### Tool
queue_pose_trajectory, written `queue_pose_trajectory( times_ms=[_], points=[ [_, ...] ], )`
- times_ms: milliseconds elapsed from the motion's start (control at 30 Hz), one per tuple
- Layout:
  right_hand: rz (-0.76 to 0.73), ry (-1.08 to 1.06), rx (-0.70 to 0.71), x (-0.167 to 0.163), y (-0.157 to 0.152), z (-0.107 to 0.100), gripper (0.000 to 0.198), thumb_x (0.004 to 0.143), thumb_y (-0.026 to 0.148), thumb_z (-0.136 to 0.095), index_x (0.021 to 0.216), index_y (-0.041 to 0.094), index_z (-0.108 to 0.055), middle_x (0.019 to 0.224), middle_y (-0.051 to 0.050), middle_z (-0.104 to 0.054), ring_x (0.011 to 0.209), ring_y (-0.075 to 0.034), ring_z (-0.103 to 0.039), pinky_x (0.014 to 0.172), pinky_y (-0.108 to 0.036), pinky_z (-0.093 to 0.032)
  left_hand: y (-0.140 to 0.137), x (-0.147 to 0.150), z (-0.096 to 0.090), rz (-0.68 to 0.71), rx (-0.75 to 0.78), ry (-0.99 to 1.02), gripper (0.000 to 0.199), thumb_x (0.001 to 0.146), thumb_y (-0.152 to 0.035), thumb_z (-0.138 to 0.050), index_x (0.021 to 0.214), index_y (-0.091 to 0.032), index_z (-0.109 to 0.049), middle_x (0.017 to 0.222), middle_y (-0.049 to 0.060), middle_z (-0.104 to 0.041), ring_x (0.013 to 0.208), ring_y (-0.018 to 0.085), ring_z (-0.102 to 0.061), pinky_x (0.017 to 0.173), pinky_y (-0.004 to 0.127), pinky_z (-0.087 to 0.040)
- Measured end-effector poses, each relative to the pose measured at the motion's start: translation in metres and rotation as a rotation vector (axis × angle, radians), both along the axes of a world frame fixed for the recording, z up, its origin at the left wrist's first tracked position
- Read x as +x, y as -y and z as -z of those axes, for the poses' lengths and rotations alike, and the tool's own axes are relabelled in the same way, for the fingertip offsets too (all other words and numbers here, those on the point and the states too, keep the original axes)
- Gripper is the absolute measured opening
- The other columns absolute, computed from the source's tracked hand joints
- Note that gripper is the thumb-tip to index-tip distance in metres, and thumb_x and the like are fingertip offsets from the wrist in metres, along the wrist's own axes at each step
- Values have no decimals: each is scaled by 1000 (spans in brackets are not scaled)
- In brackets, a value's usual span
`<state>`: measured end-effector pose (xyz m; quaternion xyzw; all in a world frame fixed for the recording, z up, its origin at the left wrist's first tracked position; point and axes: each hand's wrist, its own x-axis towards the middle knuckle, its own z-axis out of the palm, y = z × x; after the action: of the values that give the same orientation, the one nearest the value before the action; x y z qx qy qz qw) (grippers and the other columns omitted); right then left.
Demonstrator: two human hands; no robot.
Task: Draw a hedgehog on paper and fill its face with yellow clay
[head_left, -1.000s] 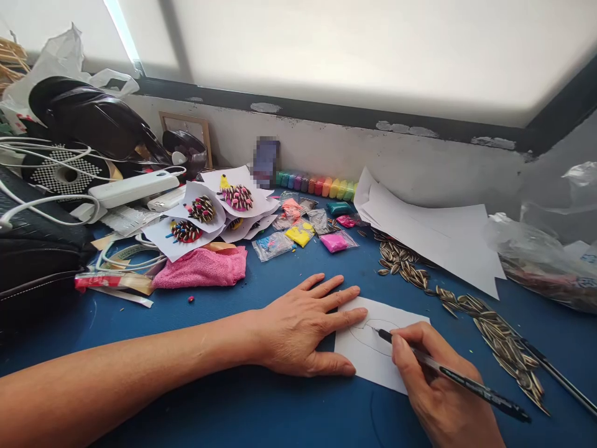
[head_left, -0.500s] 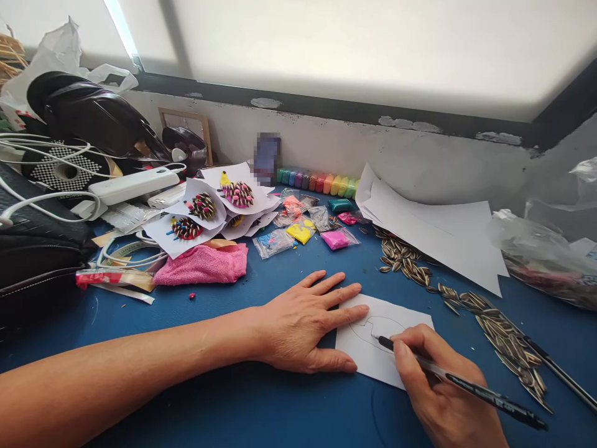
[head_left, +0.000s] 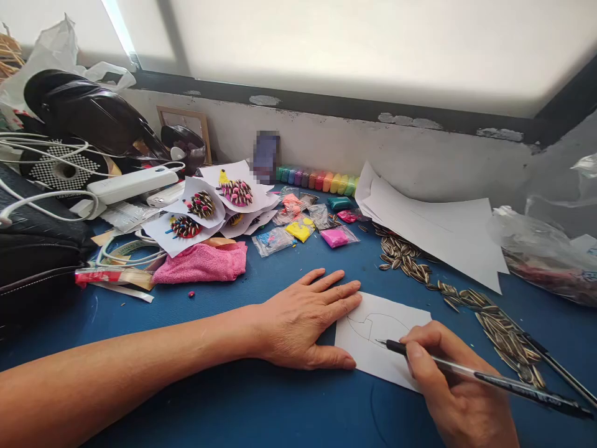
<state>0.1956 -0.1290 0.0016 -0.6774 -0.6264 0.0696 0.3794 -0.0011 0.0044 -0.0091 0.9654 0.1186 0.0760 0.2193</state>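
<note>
A small white sheet of paper [head_left: 373, 364] lies on the blue tabletop, bearing a thin drawn oval outline with a stepped line inside it. My left hand [head_left: 310, 323] rests flat with fingers spread, its fingertips and thumb over the sheet's left edge. In my right hand [head_left: 459, 386] is a black and clear pen [head_left: 485, 378], pinched between thumb and fingers. The pen's tip is at the lower part of the oval; whether it touches the paper I cannot tell.
Sunflower seeds [head_left: 506, 339] trail along the right, beside another pen [head_left: 559, 367] and larger white sheets [head_left: 433, 230]. Small bags of coloured clay [head_left: 336, 236] lie ahead. Seed-covered clay figures [head_left: 186, 227] on paper, a pink cloth [head_left: 200, 264] and a white power strip [head_left: 135, 183] sit left.
My right hand and the pen have shifted slightly right, and the pen lies at a lower slant. The line inside the oval now reaches further down. My left index finger has drawn back slightly.
</note>
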Motion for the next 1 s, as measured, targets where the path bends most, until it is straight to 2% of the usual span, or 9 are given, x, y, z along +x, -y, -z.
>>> queue_pose_trajectory(
  times_ms=[167, 333, 433, 567, 667, 733, 833, 1000],
  points=[
    [61, 27, 54, 10, 0, -11, 22, 87, 33, -52, 67, 25, -58, 53, 5, -54, 41, -11, -48, 37, -23, -35, 1, 0, -1, -28, 16, 5, 83, 88, -68, -48, 152, -19, -30, 161, 13, -15, 149, 34, -12, 120, 52, -11],
    [147, -1, 92, 18, -2, -20, 20, 84, 35, -54, 68, 25, -59, 52, 4, -58, 41, -12, -54, 36, -22, -41, 1, -2, -4, -45, 7, 20, 79, 86, -66, -52, 148, -20, -37, 157, 13, -29, 148, 34, -16, 120, 51, -16],
    [130, 9, 97, 19, -2, -19, 20, 84, 36, -53, 69, 25, -59, 53, 3, -61, 44, -13, -58, 32, -22, -36, 1, -3, -5, -44, 0, 36, 75, 86, -64, -55, 145, -21, -42, 153, 12, -36, 147, 33, -20, 120, 50, -17],
    [82, -40, 12, 22, -1, -10, 21, 87, 38, -54, 73, 24, -61, 60, 2, -65, 55, -16, -67, 44, -22, -47, 1, -4, -6, -46, -6, 31, 72, 87, -62, -55, 145, -21, -42, 154, 11, -36, 146, 32, -24, 120, 49, -18],
    [63, -84, -42, 25, 0, -5, 24, 90, 41, -52, 75, 24, -60, 61, 3, -64, 55, -15, -67, 48, -22, -50, 2, -4, -6, -47, 1, 17, 73, 87, -62, -54, 146, -21, -41, 156, 10, -31, 147, 33, -21, 120, 51, -18],
    [51, -66, -23, 25, 0, -4, 23, 90, 41, -52, 77, 24, -60, 60, 3, -63, 50, -14, -63, 42, -21, -47, 4, -3, -7, -42, 20, 17, 73, 88, -61, -53, 147, -20, -40, 157, 10, -30, 147, 34, -20, 120, 52, -17],
    [31, -29, 19, 22, 0, -5, 22, 91, 41, -51, 81, 25, -61, 62, 3, -63, 46, -12, -59, 34, -19, -40, 7, -3, -8, -37, 59, 38, 70, 89, -57, -54, 145, -18, -41, 151, 11, -40, 144, 34, -27, 120, 53, -16],
    [24, -23, 32, 20, 1, -6, 16, 91, 38, -53, 92, 25, -62, 69, 3, -66, 52, -12, -62, 41, -18, -47, 6, -1, -8, -13, 76, 102, 66, 89, -53, -57, 142, -17, -44, 143, 14, -48, 133, 32, -41, 115, 48, -28]
  ],
)
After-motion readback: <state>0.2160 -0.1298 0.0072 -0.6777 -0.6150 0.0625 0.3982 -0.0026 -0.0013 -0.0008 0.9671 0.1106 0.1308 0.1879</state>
